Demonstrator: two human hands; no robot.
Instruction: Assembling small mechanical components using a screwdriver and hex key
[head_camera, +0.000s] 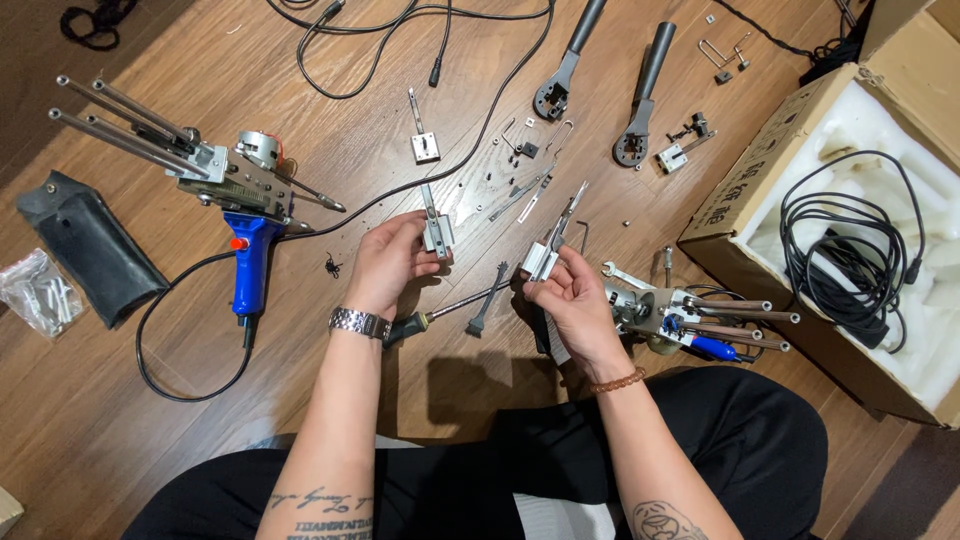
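My left hand (385, 262) holds a small metal block part with a thin rod (436, 228) sticking up from it. My right hand (565, 297) holds a similar metal block with a scissor-like blade part (553, 245). Both parts are held just above the wooden floor, about a hand's width apart. A screwdriver with a black handle (445, 308) lies on the floor between my hands. A small open-end wrench (625, 276) lies to the right of my right hand.
A blue-handled tufting gun (235, 190) lies at left with its cord. A second one (690, 322) lies by my right knee. An open cardboard box (800, 110) with white foam and a black cable is at right. Two black-handled tools (560, 70), loose metal parts and cables lie ahead.
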